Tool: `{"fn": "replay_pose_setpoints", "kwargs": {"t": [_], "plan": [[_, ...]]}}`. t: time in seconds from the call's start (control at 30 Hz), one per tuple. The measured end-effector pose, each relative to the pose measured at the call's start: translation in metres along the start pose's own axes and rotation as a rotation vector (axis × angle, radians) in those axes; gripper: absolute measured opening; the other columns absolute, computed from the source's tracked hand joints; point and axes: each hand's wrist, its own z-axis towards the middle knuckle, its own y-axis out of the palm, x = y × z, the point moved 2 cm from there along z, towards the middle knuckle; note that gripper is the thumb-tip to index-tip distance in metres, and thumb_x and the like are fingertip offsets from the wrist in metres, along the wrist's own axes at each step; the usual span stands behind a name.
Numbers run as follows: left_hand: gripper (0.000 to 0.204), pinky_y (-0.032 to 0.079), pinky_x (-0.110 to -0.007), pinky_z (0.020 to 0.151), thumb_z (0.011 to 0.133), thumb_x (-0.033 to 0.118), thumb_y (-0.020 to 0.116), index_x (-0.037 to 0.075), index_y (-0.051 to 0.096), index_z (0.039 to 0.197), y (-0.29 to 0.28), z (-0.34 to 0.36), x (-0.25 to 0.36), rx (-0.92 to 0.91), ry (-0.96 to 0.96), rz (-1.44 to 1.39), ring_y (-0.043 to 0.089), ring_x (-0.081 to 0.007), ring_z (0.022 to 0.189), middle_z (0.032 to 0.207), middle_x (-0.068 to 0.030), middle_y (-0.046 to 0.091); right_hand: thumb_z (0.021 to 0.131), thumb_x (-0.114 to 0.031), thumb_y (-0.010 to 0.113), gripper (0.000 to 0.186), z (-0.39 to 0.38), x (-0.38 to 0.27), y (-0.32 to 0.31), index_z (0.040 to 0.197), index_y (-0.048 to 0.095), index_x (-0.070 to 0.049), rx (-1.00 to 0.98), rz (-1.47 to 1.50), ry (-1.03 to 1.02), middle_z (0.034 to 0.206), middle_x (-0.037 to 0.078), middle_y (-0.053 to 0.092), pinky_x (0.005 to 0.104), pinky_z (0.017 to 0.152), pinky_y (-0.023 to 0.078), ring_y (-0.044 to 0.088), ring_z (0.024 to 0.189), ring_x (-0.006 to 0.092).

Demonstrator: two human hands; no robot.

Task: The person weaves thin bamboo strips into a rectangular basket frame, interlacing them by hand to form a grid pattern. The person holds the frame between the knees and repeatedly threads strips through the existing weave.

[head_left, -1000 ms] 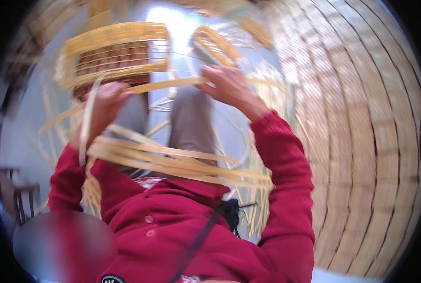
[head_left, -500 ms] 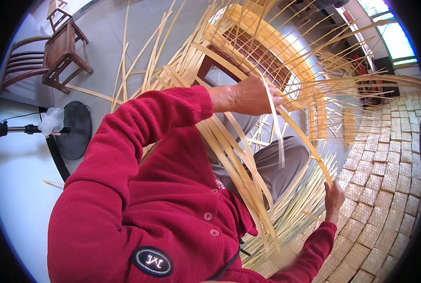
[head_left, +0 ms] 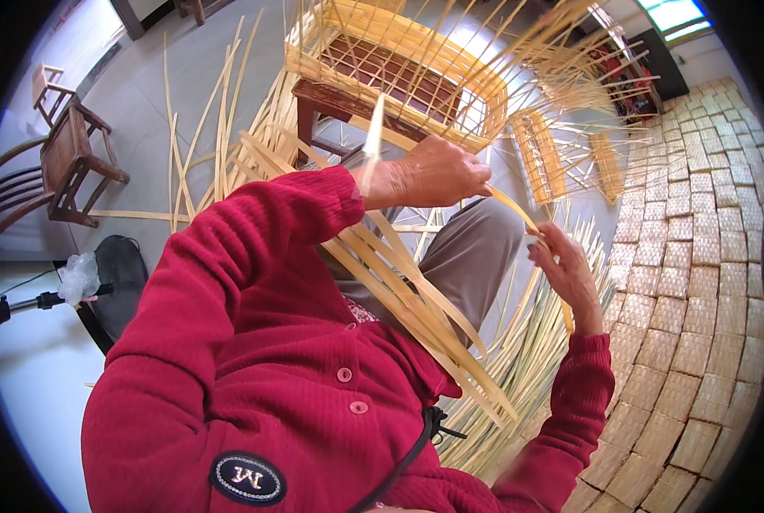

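Currently, the left hand [head_left: 442,171] is closed on a strip [head_left: 512,205] above the knee; the right hand [head_left: 568,265] has bent fingers about the same strip, farther right, though the firmness of this hold cannot be told. The hands are apart, joined only by the short, curved run of strip. Compared with half a second ago, the right hand lies nearer the left, so less strip spans the gap and a length now shows below the right palm. A blurred pale sliver [head_left: 373,141] stands by the left wrist. Loose strips [head_left: 399,295] cross the lap; beyond, a woven frame [head_left: 335,77] rests on a stool [head_left: 303,132]. Lettering: a dark oval badge [head_left: 248,479] on the red cardigan [head_left: 271,342] bears a pale, legible character, not transcribed; no other writing is readable.
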Motion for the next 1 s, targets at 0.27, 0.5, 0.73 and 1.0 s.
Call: {"fn": "replay_pose_setpoints", "kwargs": {"t": [0.27, 0.5, 0.73, 1.0], "plan": [[0.035, 0.053, -0.046, 0.056, 0.097, 0.044, 0.061, 0.010, 0.060, 0.087, 0.003, -0.003, -0.012, -0.082, 0.028, 0.040, 0.069, -0.0326, 0.068, 0.076, -0.0103, 0.067, 0.105, -0.009, 0.055, 0.017, 0.006, 0.046, 0.002, 0.119, 0.063, -0.005, -0.052, 0.224, 0.023, 0.079, -0.003, 0.057, 0.0237, 0.064, 0.047, 0.054, 0.070, 0.0060], [0.018, 0.054, -0.040, 0.077, 0.096, 0.018, 0.067, 0.000, 0.067, 0.094, -0.089, -0.031, -0.040, -0.120, 0.141, -0.408, 0.070, -0.0344, 0.089, 0.093, -0.0200, 0.069, 0.102, -0.013, 0.056, 0.014, -0.043, -0.002, -0.009, 0.108, 0.063, -0.002, -0.124, -0.001, 0.158, 0.069, -0.002, 0.049, 0.0251, 0.059, 0.041, 0.049, 0.064, 0.0072], [0.036, 0.046, -0.035, 0.062, 0.105, 0.031, 0.053, -0.001, 0.066, 0.094, -0.220, -0.234, -0.133, -0.560, -0.417, -0.027, 0.056, -0.0188, 0.064, 0.070, -0.0069, 0.058, 0.101, -0.050, 0.059, 0.054, -0.082, -0.086, 0.020, 0.110, 0.067, 0.003, -0.470, 0.381, 0.168, 0.070, 0.001, 0.064, 0.0250, 0.046, 0.050, 0.061, 0.052, 0.0103], [0.015, 0.053, -0.036, 0.078, 0.093, 0.014, 0.071, 0.006, 0.074, 0.106, -0.166, -0.234, -0.087, -0.335, -0.383, -0.216, 0.065, -0.0249, 0.086, 0.093, -0.0079, 0.068, 0.092, 0.006, 0.057, 0.029, -0.091, -0.117, 0.099, 0.119, 0.065, 0.000, -0.389, 0.219, 0.020, 0.081, 0.017, 0.068, 0.0369, 0.065, 0.055, 0.071, 0.074, 0.0287]]}}
